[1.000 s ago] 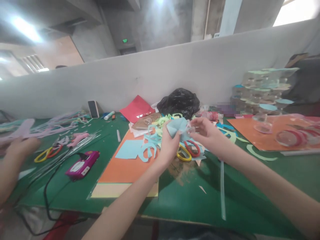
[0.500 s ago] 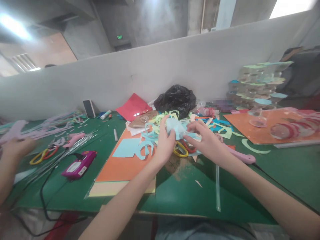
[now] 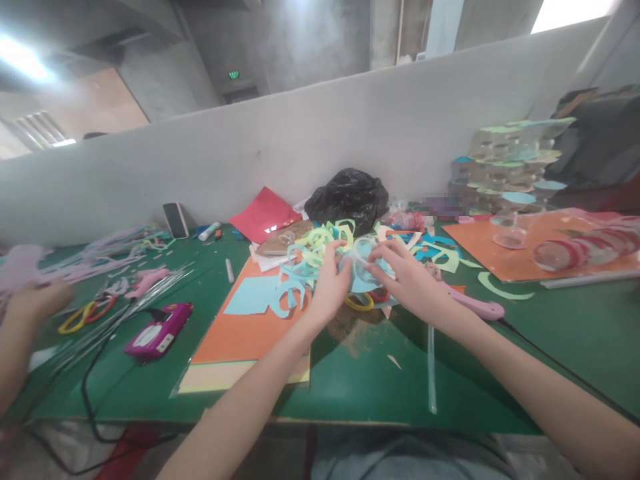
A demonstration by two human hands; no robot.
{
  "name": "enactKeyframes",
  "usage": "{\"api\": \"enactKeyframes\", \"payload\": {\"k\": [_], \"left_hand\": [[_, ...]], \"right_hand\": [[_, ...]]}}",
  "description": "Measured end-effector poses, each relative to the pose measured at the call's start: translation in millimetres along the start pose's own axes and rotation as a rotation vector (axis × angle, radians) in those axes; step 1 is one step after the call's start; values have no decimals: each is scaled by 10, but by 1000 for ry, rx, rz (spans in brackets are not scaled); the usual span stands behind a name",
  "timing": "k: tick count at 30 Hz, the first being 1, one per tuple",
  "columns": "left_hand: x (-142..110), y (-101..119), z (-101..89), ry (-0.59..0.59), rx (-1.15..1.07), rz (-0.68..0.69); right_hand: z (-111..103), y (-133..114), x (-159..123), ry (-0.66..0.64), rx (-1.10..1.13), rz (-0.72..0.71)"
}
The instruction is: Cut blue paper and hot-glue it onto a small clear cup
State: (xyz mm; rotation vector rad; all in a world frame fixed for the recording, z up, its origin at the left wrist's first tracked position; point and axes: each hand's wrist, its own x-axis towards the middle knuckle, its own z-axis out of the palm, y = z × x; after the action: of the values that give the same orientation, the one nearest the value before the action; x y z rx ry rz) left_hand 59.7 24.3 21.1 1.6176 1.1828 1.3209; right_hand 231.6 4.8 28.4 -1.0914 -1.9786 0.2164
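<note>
Between our two hands, over the middle of the green table [image 3: 360,393], we have a clear plastic cup [image 3: 365,248], its round rim turned up toward us, with light blue paper [image 3: 361,285] against its lower side. Our left hand [image 3: 330,283] is clamped on the left side of this piece: the thumb and forefinger stand a little apart, with the cup's edge between them. Our right hand [image 3: 407,283] comes in from the other side, its fingers bent and slightly spread, the fingertips at the cup's right edge. We cannot tell whether they pinch it or only touch it, and the lower fingers of both hands are partly hidden.

Just below the cup we see the yellow and red handles of a pair of scissors [image 3: 360,304], partly covered. Green and blue paper offcuts [image 3: 325,239] are heaped behind our left hand, in front of a black plastic bag [image 3: 347,197]. A pink glue gun [image 3: 477,307] lies beyond our right wrist, partly hidden by the forearm, and a translucent stick [image 3: 432,373] lies on the table nearer to us. To the left of our hands, a light blue sheet [image 3: 251,295] rests on orange paper [image 3: 237,341]. At the far left is a co-worker's hand [image 3: 50,298], blurred.
</note>
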Motion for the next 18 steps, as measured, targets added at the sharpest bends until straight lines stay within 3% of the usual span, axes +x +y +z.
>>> {"api": "enactKeyframes", "payload": {"k": [9,14,18], "left_hand": [[15,90,-36,-98,153,85],[-6,79,-28,-219,140,160],[-6,81,-9,-240,125,166]], "right_hand": [[15,61,11,-16,-38,-36],[37,85,4,-25,-97,-58],[68,99,-5,-8,-139,-56]]}}
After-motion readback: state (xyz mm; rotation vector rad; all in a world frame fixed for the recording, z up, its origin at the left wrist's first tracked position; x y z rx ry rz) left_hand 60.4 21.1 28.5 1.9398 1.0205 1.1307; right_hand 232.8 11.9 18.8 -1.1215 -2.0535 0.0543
